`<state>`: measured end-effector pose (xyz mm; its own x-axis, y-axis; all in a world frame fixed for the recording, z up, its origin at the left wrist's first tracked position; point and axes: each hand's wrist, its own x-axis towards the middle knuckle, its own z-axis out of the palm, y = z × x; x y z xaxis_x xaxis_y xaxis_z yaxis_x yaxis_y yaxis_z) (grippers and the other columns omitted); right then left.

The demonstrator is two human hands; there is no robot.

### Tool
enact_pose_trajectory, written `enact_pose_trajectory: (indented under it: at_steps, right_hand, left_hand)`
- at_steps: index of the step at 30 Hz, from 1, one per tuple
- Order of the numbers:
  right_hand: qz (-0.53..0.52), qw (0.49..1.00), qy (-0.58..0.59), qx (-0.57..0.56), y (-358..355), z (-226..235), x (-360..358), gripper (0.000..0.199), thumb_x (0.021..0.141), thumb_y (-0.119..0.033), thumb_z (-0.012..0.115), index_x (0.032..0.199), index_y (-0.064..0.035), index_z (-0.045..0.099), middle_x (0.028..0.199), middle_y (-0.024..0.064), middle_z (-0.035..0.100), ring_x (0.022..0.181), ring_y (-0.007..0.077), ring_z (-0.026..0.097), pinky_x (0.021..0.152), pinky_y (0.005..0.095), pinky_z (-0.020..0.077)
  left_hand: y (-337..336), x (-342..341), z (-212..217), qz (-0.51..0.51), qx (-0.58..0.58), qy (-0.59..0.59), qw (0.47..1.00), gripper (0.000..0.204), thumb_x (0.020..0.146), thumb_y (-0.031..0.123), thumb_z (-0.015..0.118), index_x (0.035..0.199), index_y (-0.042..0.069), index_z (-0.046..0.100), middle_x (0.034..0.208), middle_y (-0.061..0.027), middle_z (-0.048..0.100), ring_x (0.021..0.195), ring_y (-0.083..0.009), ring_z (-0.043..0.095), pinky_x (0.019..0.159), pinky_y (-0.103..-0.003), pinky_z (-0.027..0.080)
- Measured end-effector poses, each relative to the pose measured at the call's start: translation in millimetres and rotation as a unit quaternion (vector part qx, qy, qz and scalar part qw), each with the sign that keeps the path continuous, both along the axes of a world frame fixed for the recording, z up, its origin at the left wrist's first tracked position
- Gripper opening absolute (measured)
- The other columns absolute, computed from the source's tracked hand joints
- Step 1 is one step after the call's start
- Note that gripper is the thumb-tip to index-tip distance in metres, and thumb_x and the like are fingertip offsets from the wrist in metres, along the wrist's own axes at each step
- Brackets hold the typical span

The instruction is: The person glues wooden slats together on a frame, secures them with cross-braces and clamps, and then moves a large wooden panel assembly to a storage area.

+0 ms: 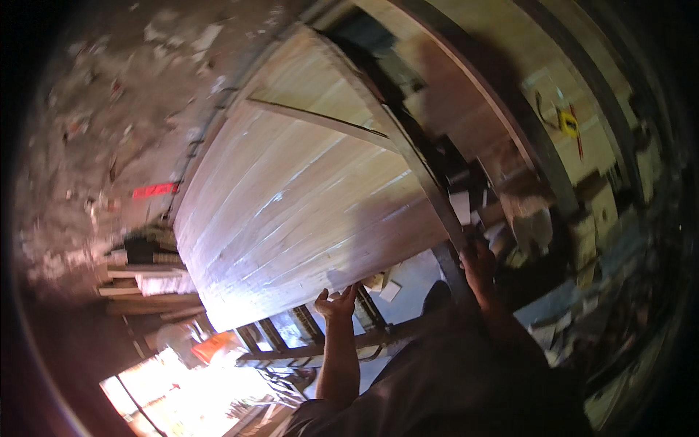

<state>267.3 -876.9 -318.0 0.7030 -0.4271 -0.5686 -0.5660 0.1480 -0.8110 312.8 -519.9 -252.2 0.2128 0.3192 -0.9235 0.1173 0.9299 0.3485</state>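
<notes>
Gripping wooden panel point(291, 197) edge, both hands closed: left point(336, 300), right point(477, 264) | ladder point(306, 339) beneath | stacked boards point(145, 288) left

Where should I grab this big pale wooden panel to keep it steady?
Probably by its edges, from the near side. The wooden panel is wide and flat, with no handle showing. The left hand meets its near lower edge from underneath, and the right hand grips the dark frame edge at the corner, spread apart.

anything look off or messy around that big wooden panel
The wooden panel is tipped up, held at its lower edge by the left hand and right hand. A thin strip lies skewed across it.
</notes>
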Motion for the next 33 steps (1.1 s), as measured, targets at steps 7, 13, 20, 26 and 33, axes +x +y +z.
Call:
enact_pose_trajectory:
  at_steps: [7,13,20,26,33]
  right_hand:
    - [-0.018,0.996,-0.083,0.039,11,-15,-5,0.026,0.087,-0.022,0.071,0.101,-0.0027,0.061,0.073,0.0011,0.053,0.063,0.0087,0.053,0.047,0.0265,0.0428]
    - [-0.033,0.998,-0.053,0.03,7,5,1,0.036,0.088,-0.03,0.071,0.105,0.0005,0.061,0.076,0.0067,0.062,0.058,0.0134,0.058,0.053,0.03,0.0488]
    - [-0.033,0.995,-0.074,0.054,4,-32,-9,0.042,0.087,-0.012,0.066,0.123,0.004,0.051,0.072,0.0039,0.057,0.054,0.0107,0.051,0.049,0.0265,0.0422]
    - [-0.051,0.996,-0.072,0.03,9,-12,2,0.052,0.079,-0.008,0.069,0.127,0.0019,0.05,0.068,0.0056,0.059,0.054,0.0125,0.055,0.047,0.0275,0.0433]
    - [-0.005,0.994,-0.095,-0.045,12,-66,-7,0.04,0.081,-0.007,0.066,0.12,-0.0025,0.058,0.065,0.005,0.059,0.05,0.0131,0.056,0.044,0.0276,0.0443]
  left_hand:
    - [14,-19,-9,-0.004,0.001,-0.066,0.998,0.069,0.093,0.027,0.042,0.151,0.002,0.016,0.151,-0.0337,0.024,0.138,-0.0553,0.028,0.111,-0.07,0.03]
    - [-2,-16,-5,-0.009,0.008,-0.056,0.998,0.063,0.09,0.027,0.046,0.145,-0.002,0.032,0.149,-0.032,0.029,0.139,-0.051,0.029,0.114,-0.067,0.029]
    - [-19,-33,6,-0.499,0.363,-0.107,0.78,0.043,0.091,0.021,0.056,0.129,0.001,0.052,0.122,-0.0213,0.057,0.114,-0.0392,0.057,0.099,-0.051,0.049]
    - [8,-68,-44,-0.68,0.453,-0.124,0.563,0.021,0.086,0.012,0.073,0.101,-0.002,0.067,0.101,-0.0142,0.069,0.09,-0.0192,0.066,0.08,-0.034,0.054]
    - [-28,-102,-38,-0.626,0.185,-0.155,0.741,0.011,0.093,0.014,0.052,0.102,0.008,0.056,0.113,-0.0168,0.063,0.099,-0.0349,0.064,0.083,-0.042,0.054]
